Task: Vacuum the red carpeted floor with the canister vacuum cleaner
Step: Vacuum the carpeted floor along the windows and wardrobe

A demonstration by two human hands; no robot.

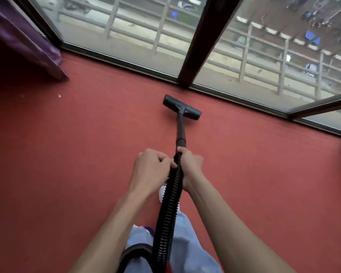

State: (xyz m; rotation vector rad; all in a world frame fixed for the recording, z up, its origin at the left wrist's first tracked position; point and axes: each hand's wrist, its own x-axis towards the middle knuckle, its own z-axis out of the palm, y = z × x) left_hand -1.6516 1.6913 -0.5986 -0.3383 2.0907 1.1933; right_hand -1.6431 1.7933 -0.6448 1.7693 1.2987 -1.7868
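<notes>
Both clenched round hose (168, 209) at frame centre: left grip (149, 170), right grip (191, 166); nozzle (182, 107) flat on carpet (67, 144).

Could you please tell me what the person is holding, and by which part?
The right hand and the left hand both grip the vacuum's ribbed hose at its upper end, just below the rigid wand.

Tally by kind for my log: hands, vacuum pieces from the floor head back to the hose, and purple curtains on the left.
Hands: 2, left hand and right hand, both gripping the ribbed hose
Vacuum pieces: 3, floor head, wand, ribbed hose
Purple curtains: 1, curtain
Total: 6
</notes>
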